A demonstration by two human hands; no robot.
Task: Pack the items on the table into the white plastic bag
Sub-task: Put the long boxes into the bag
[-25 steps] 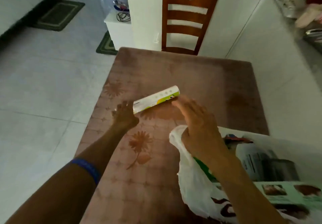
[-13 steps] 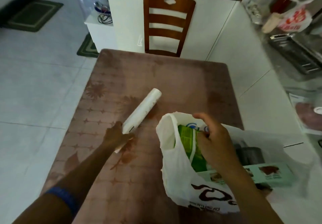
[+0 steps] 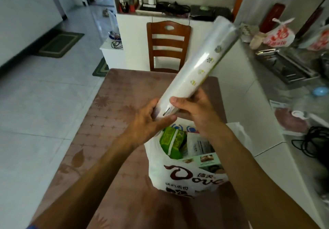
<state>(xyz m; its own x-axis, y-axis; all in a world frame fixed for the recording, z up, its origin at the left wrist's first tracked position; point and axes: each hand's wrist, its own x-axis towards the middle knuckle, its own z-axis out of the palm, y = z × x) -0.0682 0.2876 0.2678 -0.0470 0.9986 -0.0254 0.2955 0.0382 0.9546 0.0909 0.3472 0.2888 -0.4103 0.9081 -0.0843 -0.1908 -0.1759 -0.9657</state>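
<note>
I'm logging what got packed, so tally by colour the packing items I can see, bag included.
White: 3, the plastic bag, the long roll held above it by the left hand and right hand, and a white packet inside.
Green: 2, the green packet and the pale green box inside.
Total: 5. Anything deeper is hidden.
</note>
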